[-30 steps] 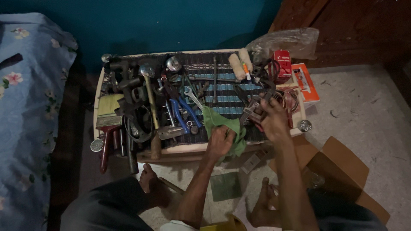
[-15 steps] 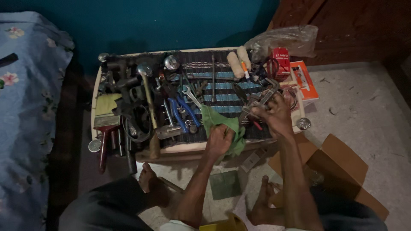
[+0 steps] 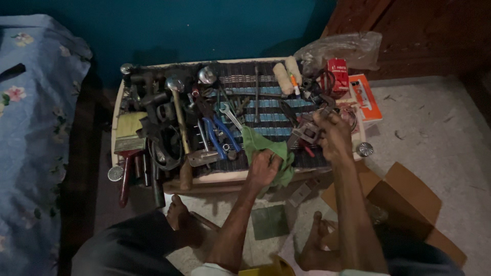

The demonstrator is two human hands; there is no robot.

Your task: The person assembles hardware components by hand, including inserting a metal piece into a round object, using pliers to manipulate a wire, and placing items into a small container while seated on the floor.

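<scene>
Woven dark-and-blue mat over pale desk (image 3: 118,110), crowded with hand tools. Soft green cloth (image 3: 263,151) bunched at near edge, gripped in left hand (image 3: 262,168), fingers curled tight around it; probably light, limp, easy to wad anywhere. Grey metal adjustable wrench (image 3: 307,134) raised above mat's right side, clasped by right hand (image 3: 335,135), fingers wrapped round; likely heavy, rigid, best held mid-handle.

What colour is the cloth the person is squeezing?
Green. The cloth is bunched under the left hand, clearest in the head view.
</scene>
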